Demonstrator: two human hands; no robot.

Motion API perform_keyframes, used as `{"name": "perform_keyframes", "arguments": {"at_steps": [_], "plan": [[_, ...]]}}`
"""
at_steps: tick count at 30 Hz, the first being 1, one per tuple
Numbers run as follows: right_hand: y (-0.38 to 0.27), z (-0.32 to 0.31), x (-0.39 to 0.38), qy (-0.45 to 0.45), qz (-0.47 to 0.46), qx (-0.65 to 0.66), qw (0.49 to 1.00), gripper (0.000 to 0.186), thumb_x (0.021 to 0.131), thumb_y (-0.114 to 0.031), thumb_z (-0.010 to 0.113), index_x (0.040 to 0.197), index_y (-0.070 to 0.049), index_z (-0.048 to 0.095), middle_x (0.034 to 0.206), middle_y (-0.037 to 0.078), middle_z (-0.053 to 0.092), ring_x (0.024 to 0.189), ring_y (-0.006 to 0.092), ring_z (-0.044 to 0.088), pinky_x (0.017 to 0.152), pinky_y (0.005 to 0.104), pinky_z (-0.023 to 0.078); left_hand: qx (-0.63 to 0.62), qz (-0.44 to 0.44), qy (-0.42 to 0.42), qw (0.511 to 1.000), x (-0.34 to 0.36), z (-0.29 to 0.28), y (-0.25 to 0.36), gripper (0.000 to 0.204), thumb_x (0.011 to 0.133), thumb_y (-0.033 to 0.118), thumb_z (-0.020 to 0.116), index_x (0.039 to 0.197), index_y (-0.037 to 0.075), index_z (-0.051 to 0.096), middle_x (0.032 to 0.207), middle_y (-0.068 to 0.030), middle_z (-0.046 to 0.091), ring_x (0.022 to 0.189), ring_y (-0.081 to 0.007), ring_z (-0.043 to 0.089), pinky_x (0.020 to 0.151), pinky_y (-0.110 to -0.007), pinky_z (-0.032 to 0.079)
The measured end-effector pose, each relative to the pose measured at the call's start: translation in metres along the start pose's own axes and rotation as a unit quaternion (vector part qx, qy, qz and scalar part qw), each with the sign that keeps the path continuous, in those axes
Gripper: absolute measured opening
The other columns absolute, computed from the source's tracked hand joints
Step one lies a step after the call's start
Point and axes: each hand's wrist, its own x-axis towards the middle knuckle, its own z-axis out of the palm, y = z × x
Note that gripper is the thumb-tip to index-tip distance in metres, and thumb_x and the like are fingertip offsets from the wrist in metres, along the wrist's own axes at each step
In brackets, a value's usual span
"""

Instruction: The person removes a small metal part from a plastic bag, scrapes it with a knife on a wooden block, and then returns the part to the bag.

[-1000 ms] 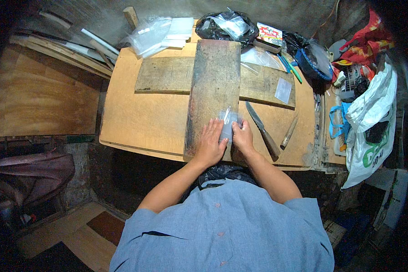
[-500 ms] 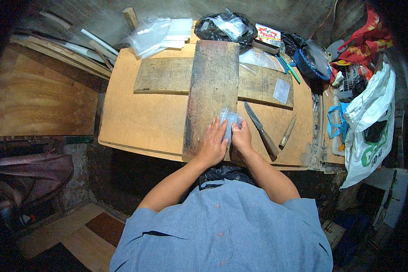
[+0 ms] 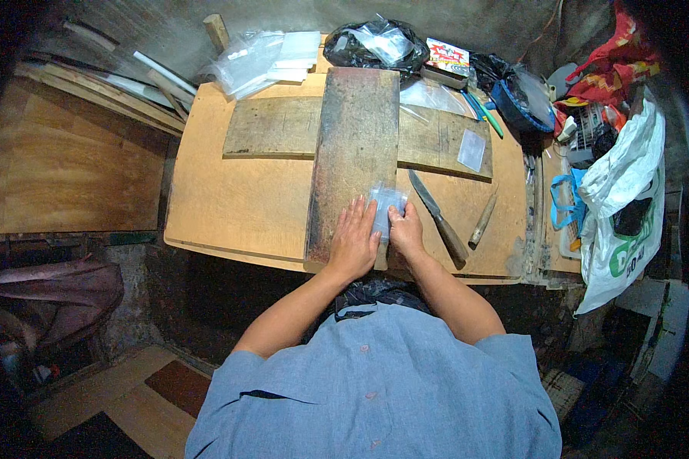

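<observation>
On the long dark wooden board [image 3: 356,107], my left hand [image 3: 354,239] lies with its fingers stretched out, touching the left side of some small clear plastic sheets [image 3: 385,209]. My right hand [image 3: 406,233] grips those sheets at their right side, with the thumb on top. Just right of my hands lie a long knife with a wooden handle [image 3: 435,214] and a narrow wood-coloured pointed tool [image 3: 483,218]. A crossways plank [image 3: 260,126] carries another small clear plastic piece [image 3: 471,151] on its right part.
Along the back of the table [image 3: 214,206] are plastic bags [image 3: 249,61], a black bag [image 3: 371,50], a small box [image 3: 445,57], pens [image 3: 490,115] and a blue bowl [image 3: 520,103]. A white sack [image 3: 620,237] crowds the right side; boards [image 3: 99,92] lean at the left.
Both hands stay in about the same place on the plastic sheets, which shift slightly between them. The whole view has moved a little to the left.
</observation>
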Motion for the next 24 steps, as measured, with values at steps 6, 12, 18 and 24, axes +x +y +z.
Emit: {"name": "perform_keyframes", "arguments": {"at_steps": [6,12,18,24], "plan": [[-0.02,-0.006,-0.008,-0.034,0.043,0.049,0.997,0.029,0.095,-0.015,0.056,0.115,0.005,0.055,0.106,0.015,0.065,0.094,0.0212,0.06,0.084,0.035,0.048,0.022,0.025,-0.015,0.999,0.001,0.002,-0.003,0.06,0.09,0.019,0.057,0.142,-0.003,0.036,0.147,-0.0294,0.034,0.138,-0.0436,0.032,0.115,-0.05,0.023],[-0.004,-0.007,0.0,-0.018,0.004,0.008,1.0,0.033,0.094,-0.015,0.058,0.118,0.007,0.054,0.107,0.017,0.064,0.095,0.0215,0.061,0.086,0.0353,0.048,-0.007,0.057,-0.033,0.998,0.004,0.002,0.002,0.058,0.091,0.018,0.056,0.142,-0.002,0.037,0.147,-0.0286,0.034,0.138,-0.0423,0.033,0.115,-0.049,0.024],[-0.017,-0.01,-0.006,-0.01,0.009,-0.007,1.0,0.034,0.091,-0.015,0.064,0.116,0.006,0.056,0.104,0.015,0.065,0.091,0.0198,0.061,0.082,0.0326,0.049,-0.107,0.051,-0.011,0.993,0.002,0.004,-0.007,0.058,0.09,0.012,0.057,0.143,0.001,0.036,0.148,-0.0292,0.033,0.137,-0.0433,0.034,0.114,-0.048,0.027],[0.012,-0.018,0.007,-0.043,0.006,0.09,0.995,0.028,0.089,-0.015,0.066,0.109,0.004,0.059,0.098,0.013,0.067,0.089,0.0193,0.063,0.08,0.0324,0.05,-0.186,-0.002,0.037,0.982,-0.005,-0.005,-0.012,0.057,0.091,0.012,0.057,0.143,0.001,0.037,0.147,-0.0284,0.035,0.134,-0.0426,0.038,0.111,-0.044,0.033]]}}
